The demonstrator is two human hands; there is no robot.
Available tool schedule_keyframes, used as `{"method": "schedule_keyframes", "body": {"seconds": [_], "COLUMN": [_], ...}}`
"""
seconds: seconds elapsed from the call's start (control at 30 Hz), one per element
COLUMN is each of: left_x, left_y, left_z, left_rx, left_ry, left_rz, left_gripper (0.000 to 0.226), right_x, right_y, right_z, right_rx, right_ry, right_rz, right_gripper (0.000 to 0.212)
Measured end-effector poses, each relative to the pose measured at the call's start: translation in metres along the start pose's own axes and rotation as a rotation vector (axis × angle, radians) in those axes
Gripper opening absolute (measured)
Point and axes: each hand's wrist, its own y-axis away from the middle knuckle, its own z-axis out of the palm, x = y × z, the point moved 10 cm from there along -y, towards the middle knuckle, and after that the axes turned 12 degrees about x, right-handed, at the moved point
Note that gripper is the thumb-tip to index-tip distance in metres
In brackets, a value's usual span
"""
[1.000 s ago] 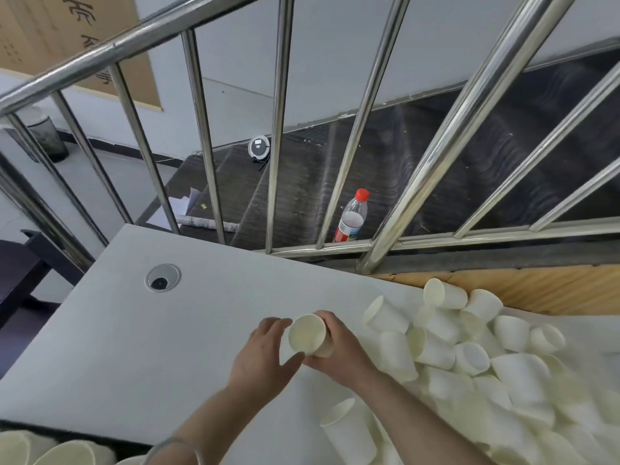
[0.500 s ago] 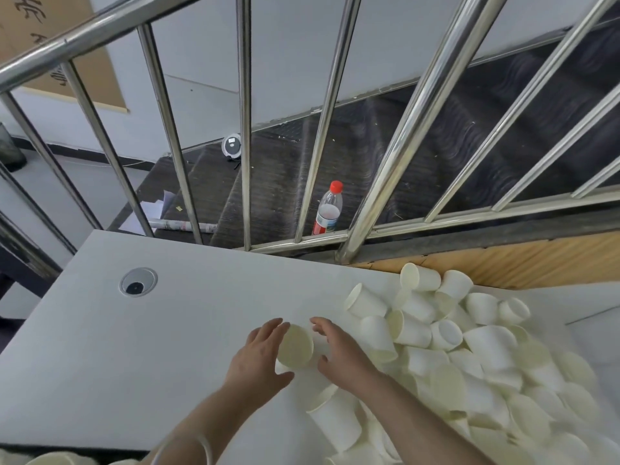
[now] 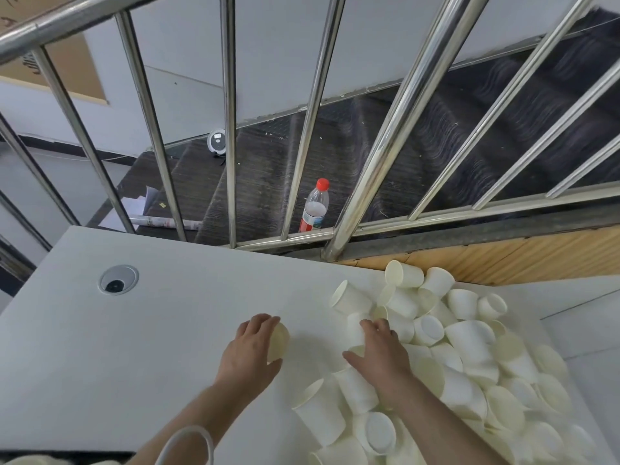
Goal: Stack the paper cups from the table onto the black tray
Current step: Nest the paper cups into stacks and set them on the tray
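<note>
White laminate makes up the surface point(image 3: 141, 347), the biggest thing in view, with a steel railing point(image 3: 369, 182) behind it and dark stairs beyond. A heap of paper cups point(image 3: 469, 357) covers the surface's right side, most lying on their sides with mouths pointing every way. The black tray itself is not clearly in view; only a dark strip and some pale rims show at the bottom left edge, so where the stack stands cannot be told.

The left hand point(image 3: 250, 352) sits out on bare laminate, left of the heap. Its grip is curled round a single cup point(image 3: 277, 340), whose mouth faces right, toward the other hand, with its long axis roughly level and running left to right. The right hand point(image 3: 379, 350) lies at the heap's left edge, fingers spread and bent down over a lying cup point(image 3: 356, 330); whether that grip has closed on it or only rests on top cannot be told. That cup's long axis runs away from the person, its rim near the thumb.

The coming move likely turns on this: loose cups lie directly under and right of the right hand, so it is the nearer one for picking, while the left hand's cup, mouth turned toward it, is placed to receive the next one.
</note>
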Motion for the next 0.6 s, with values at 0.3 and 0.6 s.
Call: {"method": "schedule_keyframes", "body": {"seconds": [0.3,0.6], "left_x": [-0.002,-0.002], "left_y": [0.008,0.009], "left_z": [-0.003,-0.004], "left_rx": [0.0,-0.004], "left_ry": [-0.021,-0.015], "left_rz": [0.002,-0.013], "left_gripper": [0.069,0.071], "right_x": [0.007,-0.003], "right_y": [-0.004,-0.006], "right_z": [0.005,-0.019], "right_rx": [0.031,0.123], "right_ry": [-0.037,-0.105], "right_rz": [0.159,0.106], "right_gripper": [0.064,0.057]}}
